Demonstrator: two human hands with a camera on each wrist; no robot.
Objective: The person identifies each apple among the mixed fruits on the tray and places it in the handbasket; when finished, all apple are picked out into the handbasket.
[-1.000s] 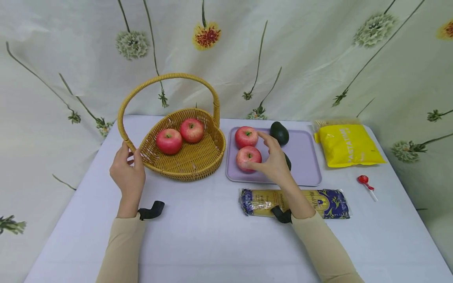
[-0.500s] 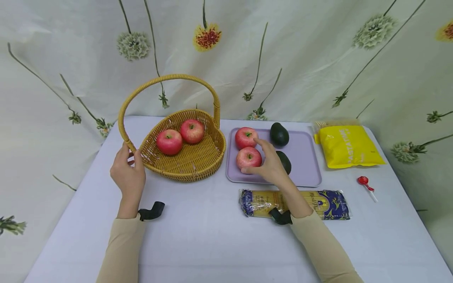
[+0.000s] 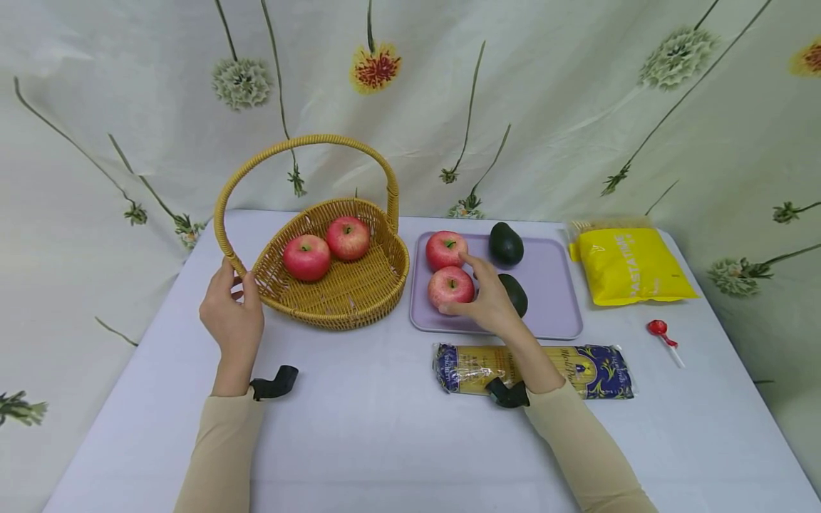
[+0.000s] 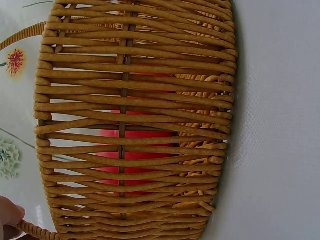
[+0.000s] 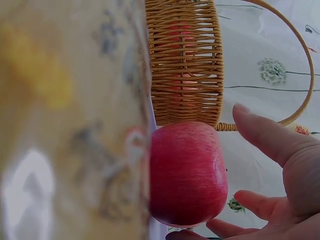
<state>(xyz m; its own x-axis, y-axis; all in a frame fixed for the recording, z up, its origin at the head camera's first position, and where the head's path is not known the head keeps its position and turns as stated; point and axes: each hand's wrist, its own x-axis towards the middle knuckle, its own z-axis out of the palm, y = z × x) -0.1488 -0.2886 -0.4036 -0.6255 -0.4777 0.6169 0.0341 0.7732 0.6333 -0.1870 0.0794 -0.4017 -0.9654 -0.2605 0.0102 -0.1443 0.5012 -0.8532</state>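
My left hand (image 3: 234,306) pinches the handle (image 3: 221,206) of a tan wicker basket (image 3: 333,313) near its left base; the left wrist view shows fingertips (image 4: 10,216) at the handle's lower end. Two red apples (image 3: 306,257) lie in the basket. On a lilac tray (image 3: 551,285) are two more apples, one behind the other, and two dark avocados (image 3: 506,244). My right hand (image 3: 490,303) spreads thumb and fingers about the nearer tray apple (image 3: 451,286). In the right wrist view, the thumb (image 5: 265,135) stands apart from that apple (image 5: 189,175).
A spaghetti packet (image 3: 571,370) lies in front of the tray, under my right forearm. To the right are a yellow pasta bag (image 3: 635,267) and a red lollipop (image 3: 663,336). A flower-printed cloth (image 3: 551,107) hangs behind the white table (image 3: 372,442).
My right hand has come slightly toward me, its thumb and forefinger now about the nearer apple, and more of the front avocado shows. My left hand stays on the basket handle.
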